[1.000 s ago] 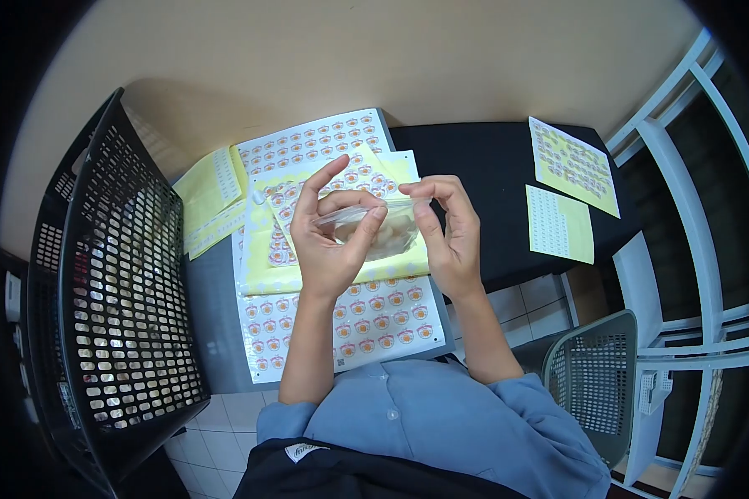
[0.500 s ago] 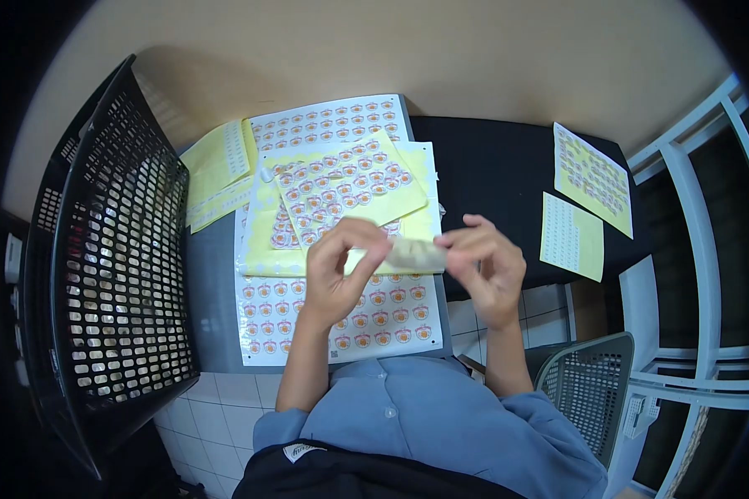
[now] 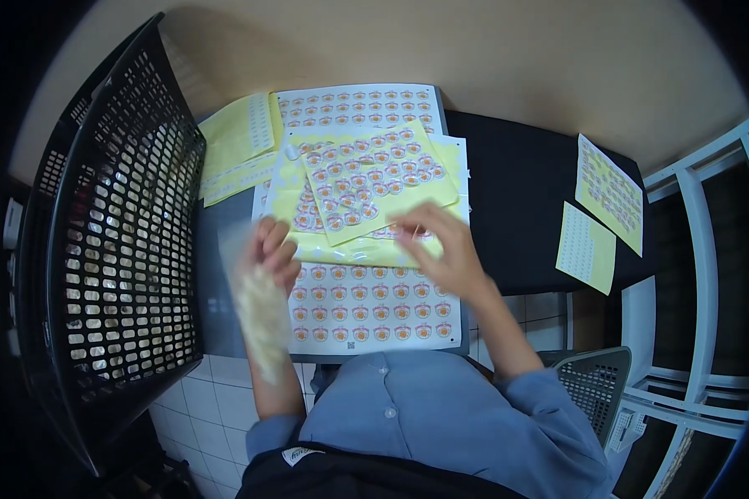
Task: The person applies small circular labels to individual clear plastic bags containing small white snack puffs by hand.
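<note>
My left hand [image 3: 273, 254] is closed on the upper part of a clear plastic pouch [image 3: 260, 320]. Pale, cream-coloured pieces fill the pouch, which hangs along my forearm and is blurred by motion. My right hand [image 3: 441, 249] hovers at the lower right corner of a yellow sticker sheet [image 3: 373, 177], its fingers bent and the thumb apart from them. Nothing shows between those fingers. Round stickers with pink and orange print cover much of the sheet. Below it lie more yellow sheets and a white printed sheet [image 3: 379, 316] with rows of the same round design.
A tall black perforated basket [image 3: 129, 233], with many packed pouches inside, stands at the left. Further yellow sticker sheets [image 3: 240, 133] lie at the back left. On the black-covered table [image 3: 508, 191], two sheets [image 3: 587, 248] rest at the right. A grey-green chair [image 3: 595, 378] is beside me.
Both hands were together on the pouch; now my left hand alone has it, moved left, with the pouch hanging. My right hand has let go and moved left over the sticker sheets.
</note>
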Demonstrator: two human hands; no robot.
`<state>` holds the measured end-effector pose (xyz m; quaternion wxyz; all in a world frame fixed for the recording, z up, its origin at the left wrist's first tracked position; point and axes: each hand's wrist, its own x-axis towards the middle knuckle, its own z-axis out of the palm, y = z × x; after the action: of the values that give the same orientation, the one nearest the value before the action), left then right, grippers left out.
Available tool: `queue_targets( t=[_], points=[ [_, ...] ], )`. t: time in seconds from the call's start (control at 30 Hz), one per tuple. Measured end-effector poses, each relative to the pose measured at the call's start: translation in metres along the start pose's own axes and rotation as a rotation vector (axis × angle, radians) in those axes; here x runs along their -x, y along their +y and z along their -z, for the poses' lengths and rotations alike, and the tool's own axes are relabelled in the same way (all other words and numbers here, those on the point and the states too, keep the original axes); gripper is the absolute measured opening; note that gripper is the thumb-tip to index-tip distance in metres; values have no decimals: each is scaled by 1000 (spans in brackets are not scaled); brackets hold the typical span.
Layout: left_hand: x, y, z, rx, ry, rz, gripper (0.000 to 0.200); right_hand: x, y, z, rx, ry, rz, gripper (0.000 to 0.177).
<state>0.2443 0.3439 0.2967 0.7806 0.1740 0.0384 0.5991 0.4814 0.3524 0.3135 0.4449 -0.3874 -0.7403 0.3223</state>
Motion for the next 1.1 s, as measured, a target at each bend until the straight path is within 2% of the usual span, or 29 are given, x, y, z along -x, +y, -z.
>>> queue_targets(
  t=[0.03,0.07,0.13,0.27,0.37,0.47,0.9,0.97,1.1],
  points=[
    [-11,4,10,333,5,222,22,-9,17,-2,92,-30,-22,17],
    [-22,3,20,334,6,219,22,-16,31,-4,184,-58,-44,17],
    [-40,-4,43,385,92,426,21,-30,45,-13,262,-111,-12,17],
    [-46,-17,68,320,61,428,21,-44,65,-31,502,-221,66,17],
    [-39,-21,71,114,146,394,17,-48,69,-34,567,-284,93,13],
    [-37,-28,80,41,203,320,16,-48,69,-34,517,-296,52,3],
    [-36,-31,93,43,222,330,11,-40,62,-26,520,-373,-7,6],
    [-37,-31,92,-48,247,330,12,-40,56,-19,466,-402,-83,9],
    [-37,-34,71,-136,299,286,15,-36,67,-13,319,-360,-46,13]
  ],
)
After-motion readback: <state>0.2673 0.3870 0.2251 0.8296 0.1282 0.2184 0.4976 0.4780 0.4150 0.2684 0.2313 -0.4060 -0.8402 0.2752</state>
